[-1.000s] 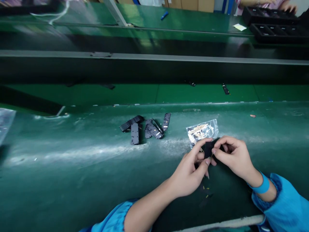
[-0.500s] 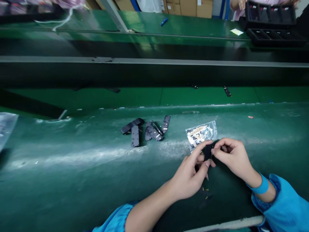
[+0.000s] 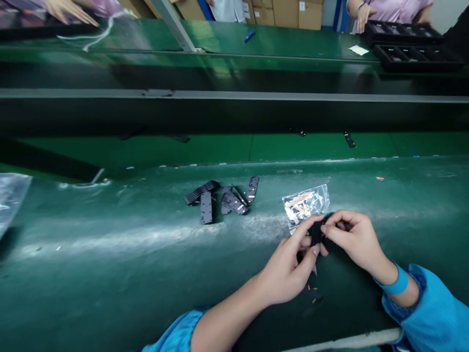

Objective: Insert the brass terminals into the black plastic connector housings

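Note:
Between thumb and fingers, my left hand [image 3: 286,274] grips a small black plastic part [image 3: 315,235]. My right hand [image 3: 353,239] is closed in a pinch at that part's right edge; whatever the fingertips hold is too small to make out. Just behind my hands lies a clear plastic bag [image 3: 308,200] with cream-coloured pieces in it. Tiny yellow bits [image 3: 314,288] lie on the green mat below the fingers. Further left are several flat black plastic pieces, some stacked in a ribbed bundle [image 3: 201,191], one piece in front [image 3: 206,208], others overlapping loosely [image 3: 234,201].
A dark raised ledge [image 3: 234,115] runs across behind the mat, with a few black pieces [image 3: 349,140] beneath it. Another clear bag [image 3: 12,198] sits at the left edge. Across the bench, co-workers' hands [image 3: 364,17] are near black compartment trays [image 3: 417,57].
My hands stay almost in place, the black part turned slightly. Across the bench, the co-worker's rear tray at right has been lowered flat, and a hand has appeared at upper left.

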{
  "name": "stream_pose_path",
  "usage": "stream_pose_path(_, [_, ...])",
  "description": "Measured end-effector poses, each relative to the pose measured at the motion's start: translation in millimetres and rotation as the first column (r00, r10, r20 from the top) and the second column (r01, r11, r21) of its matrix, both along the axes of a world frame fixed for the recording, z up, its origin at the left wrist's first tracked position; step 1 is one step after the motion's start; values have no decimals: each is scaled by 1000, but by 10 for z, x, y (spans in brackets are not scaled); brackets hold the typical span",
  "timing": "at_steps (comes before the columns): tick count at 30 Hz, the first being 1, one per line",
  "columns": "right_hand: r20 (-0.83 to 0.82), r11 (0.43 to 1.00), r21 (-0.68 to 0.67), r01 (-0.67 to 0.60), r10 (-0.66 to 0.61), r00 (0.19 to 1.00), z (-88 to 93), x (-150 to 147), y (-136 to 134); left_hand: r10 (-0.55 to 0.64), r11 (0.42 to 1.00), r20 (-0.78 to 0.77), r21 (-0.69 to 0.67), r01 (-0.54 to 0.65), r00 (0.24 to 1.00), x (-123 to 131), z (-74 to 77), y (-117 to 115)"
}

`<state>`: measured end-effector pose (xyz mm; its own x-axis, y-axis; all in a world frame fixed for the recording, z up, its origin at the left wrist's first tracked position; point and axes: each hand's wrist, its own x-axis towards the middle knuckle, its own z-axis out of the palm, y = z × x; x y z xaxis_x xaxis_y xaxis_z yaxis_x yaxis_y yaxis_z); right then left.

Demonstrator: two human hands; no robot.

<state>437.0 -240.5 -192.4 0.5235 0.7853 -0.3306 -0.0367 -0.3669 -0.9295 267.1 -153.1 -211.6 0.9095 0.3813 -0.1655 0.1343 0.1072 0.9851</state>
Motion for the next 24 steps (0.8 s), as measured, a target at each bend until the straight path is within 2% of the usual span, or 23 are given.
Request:
stream_pose_path(3, [62,1000,18,16,-17,998,0,49,-4,32,988,-16,-153,-34,999,10,17,17])
stream_pose_path(7, [-14,995,12,-96,96,995,36,101,1,77,936,0,-346,-73,997,23,53,58])
stream_pose_path(13, [-143,977,28,-209,211,967,16,17,-6,78,943,-14,-323,-79,997,18,42,41])
stream_pose_path(19, [-195,978,67,-197,206,959,28,-27,-13,60,960,10,-276,-55,998,9,12,7])
stream_pose_path(22, [-238,977,113,-183,206,949,51,-31,-10,46,940,42,-339,-29,998,16,9,49])
stream_pose_path(24, [-245,973,140,-183,213,946,56,-9,-6,44,907,69,-421,-11,997,21,16,90])
